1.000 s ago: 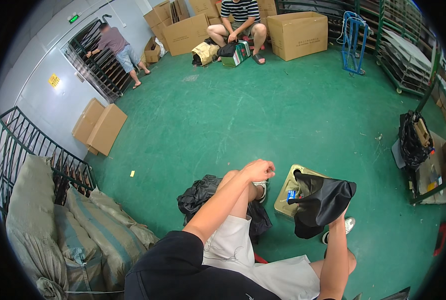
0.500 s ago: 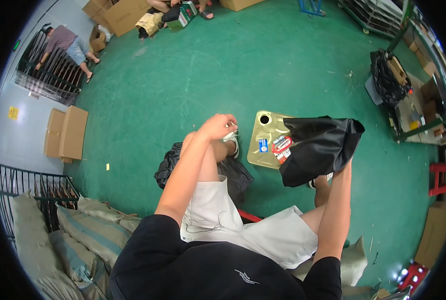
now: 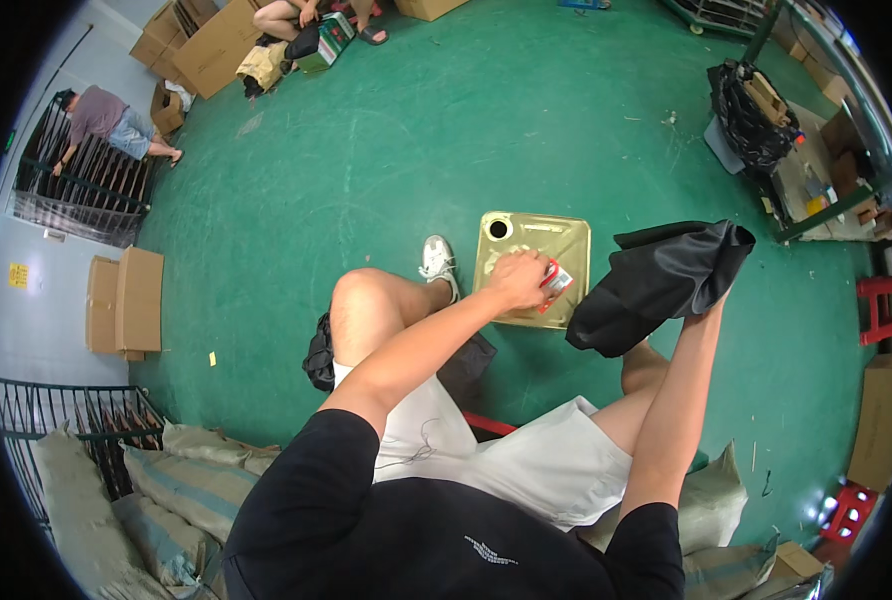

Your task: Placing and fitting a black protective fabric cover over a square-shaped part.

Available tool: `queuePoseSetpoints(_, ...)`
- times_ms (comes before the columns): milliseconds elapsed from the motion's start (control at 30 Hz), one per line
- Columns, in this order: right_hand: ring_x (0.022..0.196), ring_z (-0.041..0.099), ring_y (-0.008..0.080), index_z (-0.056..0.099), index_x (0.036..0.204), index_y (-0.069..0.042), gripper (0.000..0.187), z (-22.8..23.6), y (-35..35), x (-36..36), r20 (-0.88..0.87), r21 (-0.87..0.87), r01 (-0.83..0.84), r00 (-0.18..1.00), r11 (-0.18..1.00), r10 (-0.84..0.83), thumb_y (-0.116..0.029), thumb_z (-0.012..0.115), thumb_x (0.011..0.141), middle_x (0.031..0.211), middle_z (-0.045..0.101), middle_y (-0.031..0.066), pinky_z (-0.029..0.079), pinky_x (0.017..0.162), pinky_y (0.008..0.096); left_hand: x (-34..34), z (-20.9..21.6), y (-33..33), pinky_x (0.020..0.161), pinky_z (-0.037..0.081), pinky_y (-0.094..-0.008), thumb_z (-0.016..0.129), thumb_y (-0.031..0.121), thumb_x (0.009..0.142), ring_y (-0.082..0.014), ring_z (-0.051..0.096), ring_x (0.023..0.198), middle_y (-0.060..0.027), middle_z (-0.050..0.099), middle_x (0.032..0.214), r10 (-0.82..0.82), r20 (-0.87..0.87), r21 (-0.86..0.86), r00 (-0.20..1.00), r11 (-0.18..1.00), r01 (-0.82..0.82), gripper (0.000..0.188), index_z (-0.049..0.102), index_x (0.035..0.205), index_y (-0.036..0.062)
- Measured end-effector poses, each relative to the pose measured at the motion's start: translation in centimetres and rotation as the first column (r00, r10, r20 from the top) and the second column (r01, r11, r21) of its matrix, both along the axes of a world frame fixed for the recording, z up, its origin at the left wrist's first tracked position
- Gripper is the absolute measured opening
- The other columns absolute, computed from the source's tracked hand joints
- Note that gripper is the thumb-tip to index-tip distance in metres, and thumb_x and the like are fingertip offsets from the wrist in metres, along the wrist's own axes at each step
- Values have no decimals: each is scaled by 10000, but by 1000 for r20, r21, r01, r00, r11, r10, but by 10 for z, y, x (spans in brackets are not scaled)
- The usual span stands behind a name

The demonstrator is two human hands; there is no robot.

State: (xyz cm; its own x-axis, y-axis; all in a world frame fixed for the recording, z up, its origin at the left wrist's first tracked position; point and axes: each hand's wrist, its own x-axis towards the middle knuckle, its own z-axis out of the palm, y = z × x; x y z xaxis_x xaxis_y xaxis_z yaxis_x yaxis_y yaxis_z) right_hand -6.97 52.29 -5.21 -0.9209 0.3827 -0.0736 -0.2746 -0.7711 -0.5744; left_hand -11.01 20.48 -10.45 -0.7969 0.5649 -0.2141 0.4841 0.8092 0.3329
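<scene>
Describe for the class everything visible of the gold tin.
The tin looks like shiny gold metal, its squarish top having rounded corners, a raised rim and pressed relief. A dark round opening with a pale ring sits near the far left corner. It stands on the green floor. The left hand is over it, at a red-and-white packet, hiding part of the top; whether they touch is unclear.

Your scene: bright, even indoor light, faint shadows. Soft sheen on gold tin (image 3: pixel 543 238) and folds of your black bag (image 3: pixel 656 285). White glare spots near right, beside red object (image 3: pixel 850 514). Fisheye bends rack (image 3: pixel 76 436) at near left; black rim darkens your corners.
</scene>
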Motion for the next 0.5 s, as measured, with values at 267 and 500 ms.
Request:
queuePoseSetpoints(267, 838, 645, 184, 633, 1036, -117, 289, 4, 18, -1, 27, -31, 100, 995, 995, -99, -389, 555, 976, 963, 674, 52, 560, 747, 332, -16, -16, 19, 741, 549, -457, 673, 196, 690, -381, 686, 847, -210, 696, 867, 44, 135, -103, 990, 994, -30, 279, 665, 896, 8)
queuePoseSetpoints(500, 822, 640, 196, 629, 1054, -121, 313, 20, 19, 16, 16, -79, 53, 999, 995, -52, -411, 551, 969, 965, 673, 55, 563, 727, 341, -70, -37, -11, 698, 538, -410, 705, 288, 664, -325, 687, 796, -200, 705, 847, -1, 411, -3, 912, 1000, 2, 287, 718, 767, 21)
